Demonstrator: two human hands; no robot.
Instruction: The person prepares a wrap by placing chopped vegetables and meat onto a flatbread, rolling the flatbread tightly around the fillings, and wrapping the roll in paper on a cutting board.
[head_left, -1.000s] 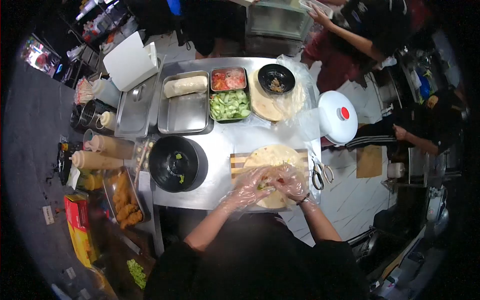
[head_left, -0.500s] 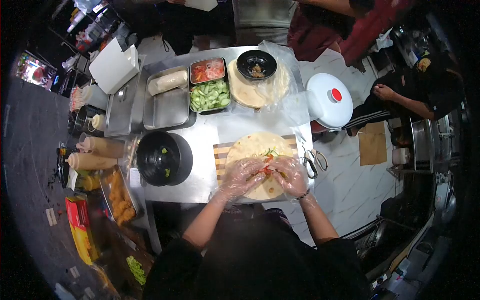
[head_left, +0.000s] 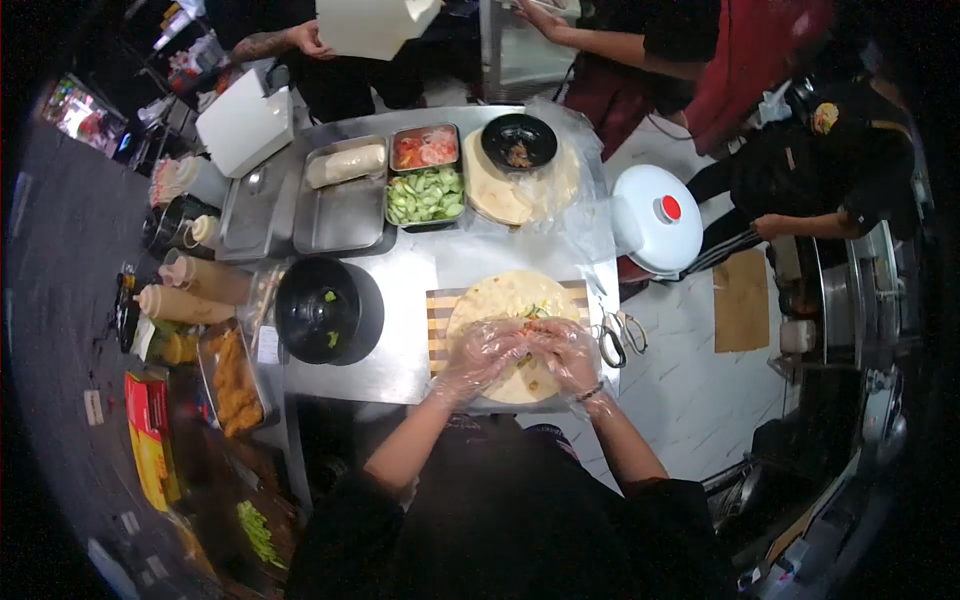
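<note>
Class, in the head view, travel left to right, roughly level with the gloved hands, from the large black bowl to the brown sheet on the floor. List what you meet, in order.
Large black bowl → left hand → right hand → scissors → brown sheet.

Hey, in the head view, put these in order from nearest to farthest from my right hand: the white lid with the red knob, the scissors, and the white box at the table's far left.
From your right hand:
1. Scissors: just to its right, at the table edge.
2. White lid: farther ahead, right.
3. White box: far left.
</note>
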